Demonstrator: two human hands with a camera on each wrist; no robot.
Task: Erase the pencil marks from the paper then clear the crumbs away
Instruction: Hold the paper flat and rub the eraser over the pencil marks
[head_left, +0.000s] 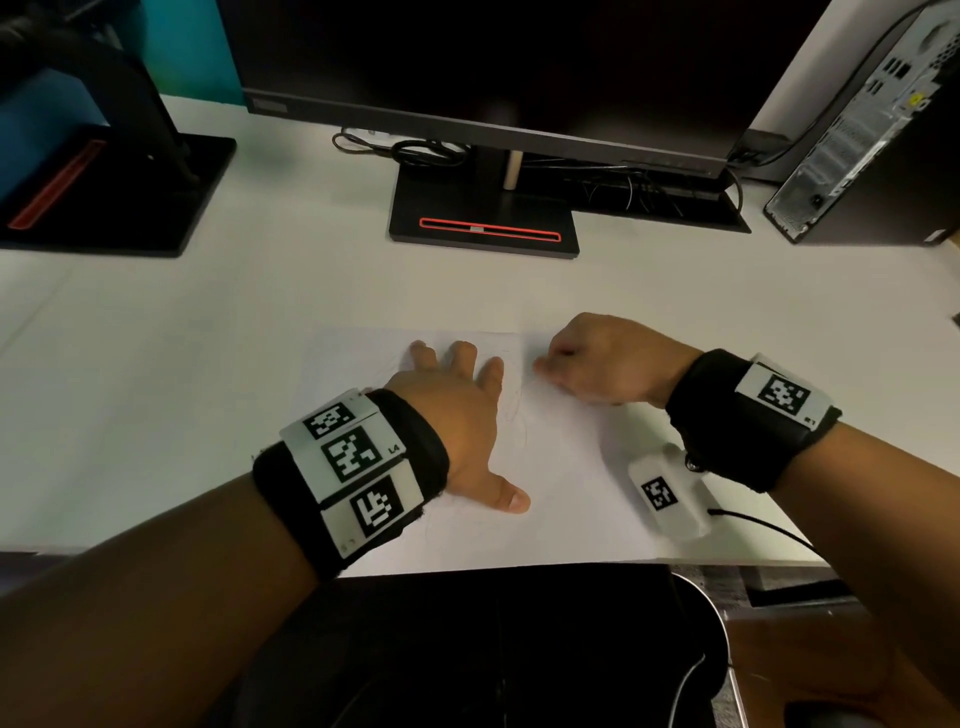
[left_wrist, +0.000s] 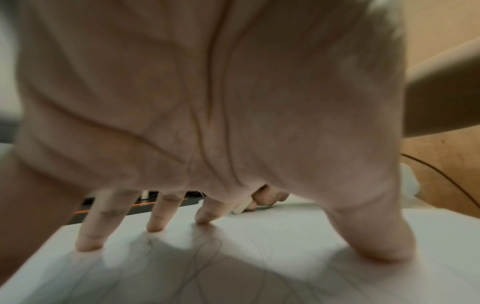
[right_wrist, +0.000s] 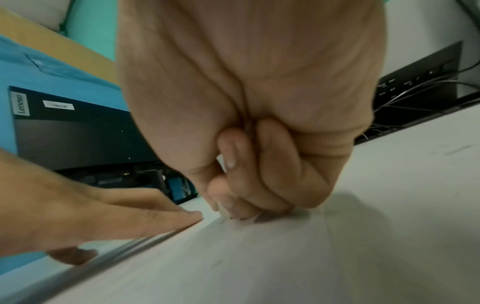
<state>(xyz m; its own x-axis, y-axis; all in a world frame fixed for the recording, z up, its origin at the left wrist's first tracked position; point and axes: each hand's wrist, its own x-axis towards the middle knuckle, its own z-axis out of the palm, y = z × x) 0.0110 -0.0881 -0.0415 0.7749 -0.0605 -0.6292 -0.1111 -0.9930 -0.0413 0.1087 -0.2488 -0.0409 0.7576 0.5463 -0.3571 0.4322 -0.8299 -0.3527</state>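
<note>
A white sheet of paper (head_left: 561, 478) with faint pencil lines (left_wrist: 207, 253) lies on the white desk. My left hand (head_left: 457, 395) presses flat on the paper with fingers spread, thumb out toward me. My right hand (head_left: 597, 364) is curled at the paper's far right part, pinching a small white eraser (left_wrist: 242, 207) whose tip (right_wrist: 225, 214) touches the sheet. In the head view the eraser is hidden by the fingers. Both wrists carry black bands with marker tags.
A monitor on a black stand (head_left: 483, 218) is straight ahead, a second stand (head_left: 119, 192) at the far left, a computer tower (head_left: 862, 124) at the far right. Cables (head_left: 415, 150) lie behind the stand. The desk's near edge (head_left: 519, 564) runs just below the paper.
</note>
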